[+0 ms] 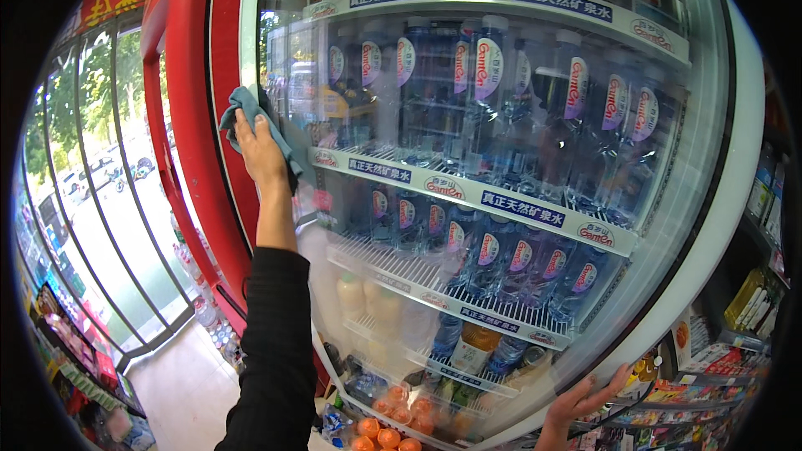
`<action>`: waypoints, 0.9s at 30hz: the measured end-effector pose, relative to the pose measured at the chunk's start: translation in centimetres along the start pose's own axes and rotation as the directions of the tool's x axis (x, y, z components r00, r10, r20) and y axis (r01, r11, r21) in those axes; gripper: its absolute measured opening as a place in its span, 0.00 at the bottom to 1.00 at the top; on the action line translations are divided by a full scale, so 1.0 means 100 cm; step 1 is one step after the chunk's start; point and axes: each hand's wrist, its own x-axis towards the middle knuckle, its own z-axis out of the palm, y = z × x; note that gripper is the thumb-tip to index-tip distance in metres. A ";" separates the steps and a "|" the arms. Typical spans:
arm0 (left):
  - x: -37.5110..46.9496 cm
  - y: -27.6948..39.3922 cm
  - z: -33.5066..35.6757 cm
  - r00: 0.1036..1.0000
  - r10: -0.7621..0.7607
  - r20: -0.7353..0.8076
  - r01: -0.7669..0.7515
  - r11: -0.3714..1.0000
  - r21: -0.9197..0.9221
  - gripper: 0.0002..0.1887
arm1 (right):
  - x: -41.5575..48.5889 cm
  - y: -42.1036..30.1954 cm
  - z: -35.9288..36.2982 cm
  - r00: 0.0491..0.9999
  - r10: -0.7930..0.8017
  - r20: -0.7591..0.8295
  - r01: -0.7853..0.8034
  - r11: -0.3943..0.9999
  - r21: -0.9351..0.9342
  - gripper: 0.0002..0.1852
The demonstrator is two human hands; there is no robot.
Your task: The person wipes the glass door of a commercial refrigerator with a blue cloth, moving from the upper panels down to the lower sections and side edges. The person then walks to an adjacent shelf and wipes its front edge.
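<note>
My left hand (258,150), at the end of a black sleeve, presses a blue-grey cloth (241,103) against the left edge of a glass-door drinks cooler. Its fingers lie over the cloth, which bunches above and to the right of them. The cooler's white door frame (695,244) curves down the right side. Low on that side, my right hand (573,404) has its fingers spread against the frame, with no cloth in it. Behind the reflecting glass (432,131) stand rows of clear Ganten water bottles (489,69) on white wire shelves (432,269).
A red cooler side panel (200,75) rises at left, beside a barred glass door (100,200) and pale floor (178,382). Orange round items (379,435) sit low in front of the cooler. Stocked store shelves (714,382) flank the right.
</note>
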 end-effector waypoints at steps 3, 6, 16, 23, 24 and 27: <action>-0.093 0.092 0.034 0.972 0.197 0.126 -0.183 0.977 -0.111 0.30 | 0.008 0.012 -0.010 0.999 -0.041 -0.014 0.040 0.998 -0.056 0.30; -0.154 0.144 0.017 0.530 0.777 0.339 -0.717 0.624 -0.310 0.29 | 0.006 0.012 -0.008 0.999 -0.051 0.002 0.051 0.999 -0.021 0.29; 0.033 0.040 0.033 0.990 0.133 0.042 -0.127 0.984 -0.122 0.30 | 0.005 0.004 -0.005 0.999 -0.039 -0.018 0.039 0.999 0.003 0.29; -0.139 0.199 0.067 0.780 0.599 0.182 -0.579 0.800 -0.155 0.27 | 0.009 0.018 -0.013 0.994 -0.103 -0.026 0.098 0.986 -0.134 0.29; -0.165 0.221 0.051 0.573 0.762 0.303 -0.760 0.632 -0.152 0.27 | 0.006 0.015 -0.009 0.994 -0.105 -0.019 0.102 0.987 -0.122 0.29; -0.230 0.255 0.020 -0.075 0.926 0.371 -0.623 0.247 -0.742 0.33 | 0.009 0.003 -0.008 0.996 -0.079 -0.037 0.077 0.995 -0.056 0.26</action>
